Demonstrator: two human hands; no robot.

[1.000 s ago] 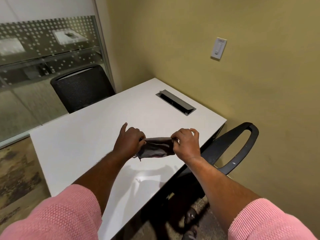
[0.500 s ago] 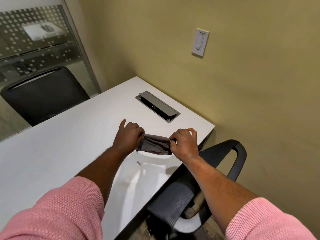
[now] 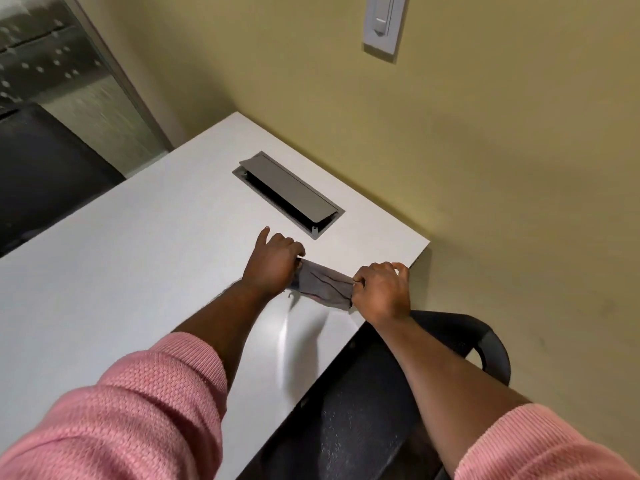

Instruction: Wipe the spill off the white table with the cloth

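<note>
Leftmost, we see a frosted glass partition (image 3: 45,60) dotted with small pale marks, and below it the dark woven back of a chair (image 3: 41,174). Our chunky pink knit sleeves (image 3: 131,414) frame the bottom of the view, ribbed at the cuffs. The table (image 3: 121,271) is smooth, matte white, with a squared corner near the wall; a soft glossy streak shows on its surface below the cloth. Set into it is a long grey metal cable hatch (image 3: 289,194), its flat lid tilted up over a dark slot.

Our left hand (image 3: 272,265) is curled closed, pinching one end of the cloth (image 3: 320,282), with the index finger sticking out straight. The cloth is thin, grey, creased and bunched into a short band, stretched between both hands just above the table near its right edge. Our right hand (image 3: 381,289) is also clenched, gripping the other end.

Further right, a black mesh chair seat with a curved plastic armrest (image 3: 491,344) sits below the table edge. On the flat olive wall hangs a white rectangular switch plate (image 3: 382,26).
</note>
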